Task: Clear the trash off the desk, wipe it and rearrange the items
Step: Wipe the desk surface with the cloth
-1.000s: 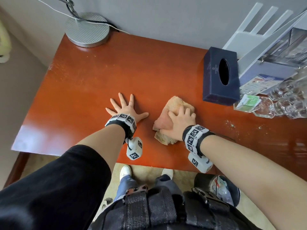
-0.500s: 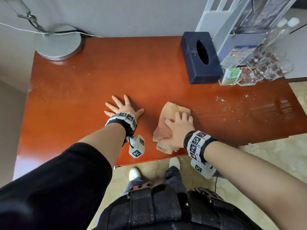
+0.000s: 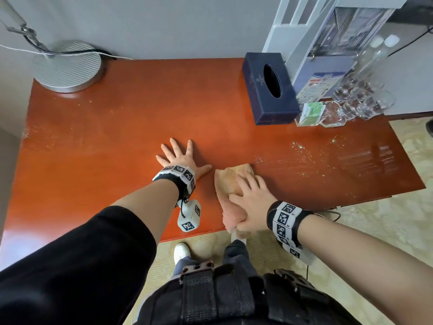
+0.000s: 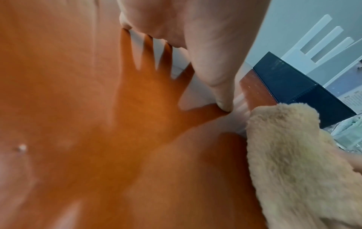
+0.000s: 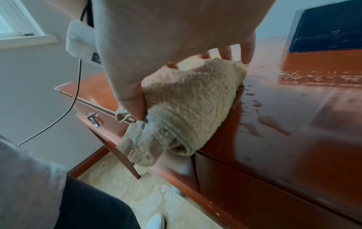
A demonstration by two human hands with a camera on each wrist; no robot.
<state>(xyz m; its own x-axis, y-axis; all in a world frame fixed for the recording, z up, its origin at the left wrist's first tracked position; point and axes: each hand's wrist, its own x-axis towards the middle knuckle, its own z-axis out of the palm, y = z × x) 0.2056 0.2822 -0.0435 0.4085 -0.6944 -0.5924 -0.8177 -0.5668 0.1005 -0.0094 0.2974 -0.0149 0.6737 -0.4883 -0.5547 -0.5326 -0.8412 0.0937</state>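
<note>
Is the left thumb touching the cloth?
Apart. The left wrist view shows a strip of bare desk between the left hand's thumb tip and the cloth; the head view agrees.

Your head camera looks steeply down from above the near edge of the table (image 3: 117,127), taking in both forearms, the lamp base (image 3: 68,66) at far left and the tissue box (image 3: 269,90) at far right. Your left wrist camera sits very close under the left hand (image 4: 186,31), just above the tabletop, facing along the fingers toward the back wall. Your right wrist camera looks from below the right hand (image 5: 166,38), over the table's front edge. All three views share the tan cloth (image 3: 232,184) and the tissue box.
</note>
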